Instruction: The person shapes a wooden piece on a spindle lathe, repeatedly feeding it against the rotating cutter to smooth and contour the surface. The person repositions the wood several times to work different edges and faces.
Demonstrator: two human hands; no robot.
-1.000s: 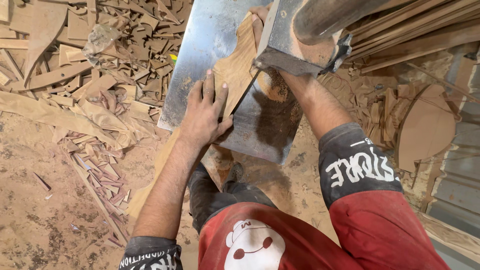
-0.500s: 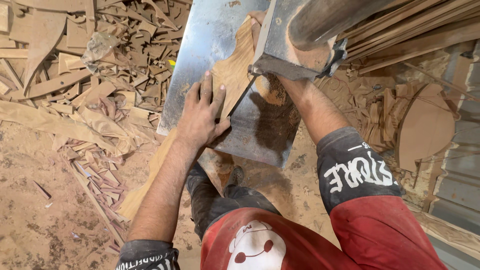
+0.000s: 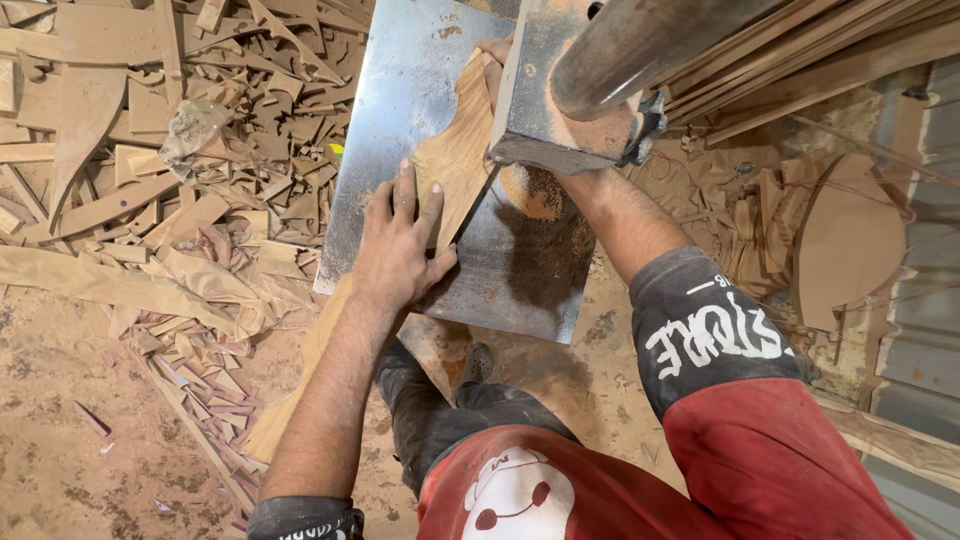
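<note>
- Pressing flat, my left hand point(image 3: 400, 250) pins the wood piece point(image 3: 455, 160) to the metal table point(image 3: 400, 80).
- My right hand point(image 3: 492, 62) (mostly hidden behind the saw housing point(image 3: 545, 100)) touches its far edge; grip unclear.
- Curved edges already cut; scraps point(image 3: 200, 150) litter the floor.

Right hand point(image 3: 492, 62): mostly hidden behind the saw housing point(image 3: 545, 100) at 12 o'clock. Wood piece point(image 3: 458, 160): far end concealed. Worktop point(image 3: 400, 90): cut off at the top edge.

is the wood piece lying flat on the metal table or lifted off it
Flat. The wood piece lies against the metal table, with the left hand spread on it; the right hand is mostly hidden.
</note>
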